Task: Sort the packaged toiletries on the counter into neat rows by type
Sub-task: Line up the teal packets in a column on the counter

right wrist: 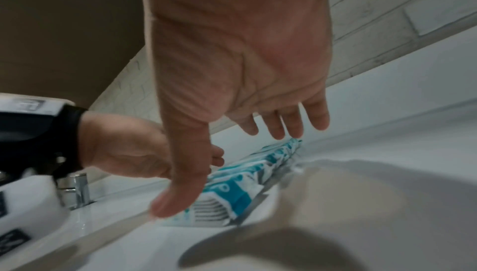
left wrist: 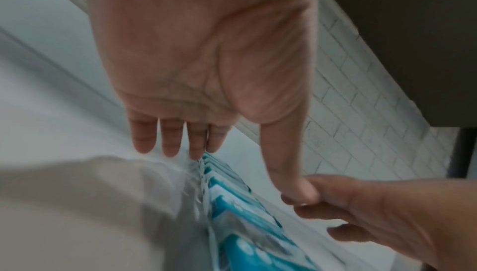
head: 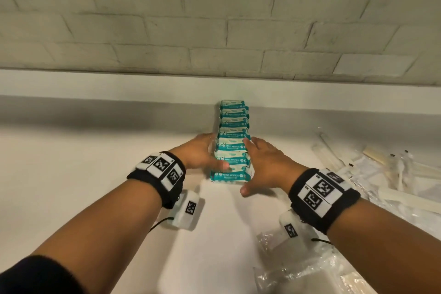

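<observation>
Two hands are flanking the row of mini wipes packs (head: 232,141), which is running in an overlapped line from the backsplash toward me on the white counter (head: 71,162). I am seeing my left hand (head: 202,154) lying along the row's left edge with fingers straight and released, its thumb reaching across a near pack. My right hand (head: 265,164) is lying along the right edge, fingers likewise extended and gripping nothing, thumb splayed toward the counter. Off to the right, clear-wrapped toothbrushes (head: 393,169) are lying in a loose heap, and more clear packets (head: 298,277) are sitting near my right forearm. Behind the counter, a pale brick wall (head: 214,19) is rising.
</observation>
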